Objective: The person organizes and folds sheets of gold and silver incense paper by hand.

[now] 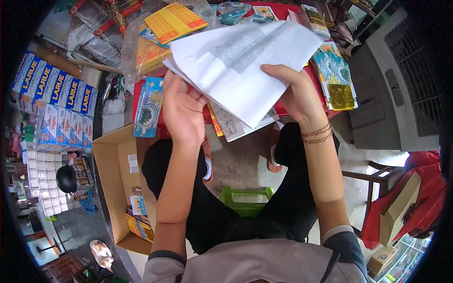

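A stack of white paper sheets (245,89), with a grey patch showing on its upper part, is held up over the red table. My right hand (299,96) grips its right side, thumb on top and the other fingers hidden underneath. At the left edge, my left hand (183,111) has its palm turned up and fingers curled, the fingertips partly behind the sheets. Below the stack, a printed sheet with black line drawings (236,126) sticks out at the table's front edge. Close to my left hand lies a blue printed packet (148,107).
Yellow printed paper bundles (174,22) lie at the back left of the table. More blue packets with a gold square (340,96) are at the right. An open cardboard box (113,188) stands left of my legs; a green stool (246,200) is between them. A cat (101,253) lies at lower left.
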The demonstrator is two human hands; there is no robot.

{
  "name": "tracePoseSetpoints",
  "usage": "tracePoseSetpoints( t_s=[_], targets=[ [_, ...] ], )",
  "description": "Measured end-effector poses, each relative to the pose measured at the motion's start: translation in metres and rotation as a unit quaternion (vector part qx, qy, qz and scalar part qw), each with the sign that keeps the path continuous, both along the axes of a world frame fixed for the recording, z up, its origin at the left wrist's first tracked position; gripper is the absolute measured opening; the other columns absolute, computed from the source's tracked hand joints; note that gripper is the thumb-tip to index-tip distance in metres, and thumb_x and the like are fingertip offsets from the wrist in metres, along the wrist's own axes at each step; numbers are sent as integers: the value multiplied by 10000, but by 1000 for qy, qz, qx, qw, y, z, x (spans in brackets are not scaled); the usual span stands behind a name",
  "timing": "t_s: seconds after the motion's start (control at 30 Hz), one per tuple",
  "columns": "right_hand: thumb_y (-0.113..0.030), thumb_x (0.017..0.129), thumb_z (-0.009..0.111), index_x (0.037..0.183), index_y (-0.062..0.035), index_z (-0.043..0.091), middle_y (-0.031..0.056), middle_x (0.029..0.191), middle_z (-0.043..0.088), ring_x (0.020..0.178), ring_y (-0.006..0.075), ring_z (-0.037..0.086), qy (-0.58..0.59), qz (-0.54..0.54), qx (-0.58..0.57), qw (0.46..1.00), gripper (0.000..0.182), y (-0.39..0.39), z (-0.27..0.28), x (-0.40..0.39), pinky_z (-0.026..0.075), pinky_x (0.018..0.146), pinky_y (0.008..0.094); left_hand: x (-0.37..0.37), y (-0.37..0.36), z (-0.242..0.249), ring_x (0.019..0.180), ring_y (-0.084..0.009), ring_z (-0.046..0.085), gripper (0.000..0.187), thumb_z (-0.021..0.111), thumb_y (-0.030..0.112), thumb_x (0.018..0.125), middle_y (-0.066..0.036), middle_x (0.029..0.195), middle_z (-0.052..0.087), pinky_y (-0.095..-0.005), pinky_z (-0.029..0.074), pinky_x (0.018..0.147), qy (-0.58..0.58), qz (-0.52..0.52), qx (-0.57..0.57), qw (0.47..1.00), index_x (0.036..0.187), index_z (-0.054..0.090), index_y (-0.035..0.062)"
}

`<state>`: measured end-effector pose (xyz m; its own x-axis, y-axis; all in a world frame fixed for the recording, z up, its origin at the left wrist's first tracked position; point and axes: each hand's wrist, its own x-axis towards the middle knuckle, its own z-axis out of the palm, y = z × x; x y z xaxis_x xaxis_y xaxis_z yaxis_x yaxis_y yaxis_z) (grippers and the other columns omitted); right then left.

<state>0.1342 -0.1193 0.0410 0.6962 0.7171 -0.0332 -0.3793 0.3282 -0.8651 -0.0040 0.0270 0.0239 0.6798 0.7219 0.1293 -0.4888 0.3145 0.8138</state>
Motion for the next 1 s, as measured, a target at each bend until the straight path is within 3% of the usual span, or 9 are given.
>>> tracePoseSetpoints(
  t_s=[0.17,0.3,0.33,0.37,0.4,0.53,0.7,0.93,1.0],
  targets=[
    [-36,735,642,1069,63,559,114,992,628,912,216,626,7,62,-77,995,358,-24,17,9,507,820,341,-11,19,23,1269,-286,415,765,306,625,913,-134,1405,407,-417,334,1039,-1,-46,-163,985,1424,303,55],
    [-58,720,653,1154,60,542,109,1024,622,932,179,606,-72,152,-128,977,463,-36,25,4,508,792,319,-18,40,8,1233,-269,448,736,337,577,934,-179,1388,404,-387,346,1027,-152,-300,-236,912,1425,292,30],
    [-63,722,657,1204,51,521,98,1053,614,941,166,595,-76,158,-139,975,513,-35,27,0,494,805,299,-18,34,10,1219,-251,453,678,421,477,939,-180,1378,407,-378,357,1015,4,-200,-28,979,1422,277,25],
    [-63,722,657,1204,51,521,98,1053,614,941,166,595,-77,160,-139,974,513,-34,26,1,494,805,299,-17,25,14,1205,-232,458,644,505,377,943,-181,1367,411,-370,368,1002,161,-83,181,967,1420,262,20],
    [-81,744,661,1218,52,510,96,1069,608,954,166,590,-88,187,-147,967,515,-33,23,3,482,824,292,-13,12,20,1170,-195,463,662,615,156,888,-151,1351,422,-336,381,977,118,-49,81,988,1410,228,26],
    [-158,814,664,1270,38,469,87,1092,598,992,151,570,-157,155,-124,967,533,-24,19,-6,447,867,274,-8,6,8,1133,-196,485,761,660,82,832,-137,1330,449,-322,379,973,79,35,187,978,1414,171,44],
    [-177,866,631,1283,4,448,73,1083,585,979,123,555,-91,58,-49,993,490,-16,32,-16,442,853,269,-16,12,20,1100,-152,503,415,621,47,820,-84,1235,534,-293,344,985,150,-42,420,894,1219,510,17],
    [-195,877,660,1065,5,465,13,719,536,602,61,529,-244,105,-83,960,337,0,20,-49,417,506,215,-12,-15,17,1016,-125,534,265,577,147,911,-68,1054,612,-265,403,894,123,-92,258,954,1147,563,30],
    [-230,897,633,1068,7,479,11,683,538,604,60,539,-247,95,-112,958,330,1,21,-52,424,517,215,-12,-14,15,915,-104,560,293,601,217,916,-65,1003,617,-256,448,799,137,-97,266,949,1134,560,25]
  ],
)
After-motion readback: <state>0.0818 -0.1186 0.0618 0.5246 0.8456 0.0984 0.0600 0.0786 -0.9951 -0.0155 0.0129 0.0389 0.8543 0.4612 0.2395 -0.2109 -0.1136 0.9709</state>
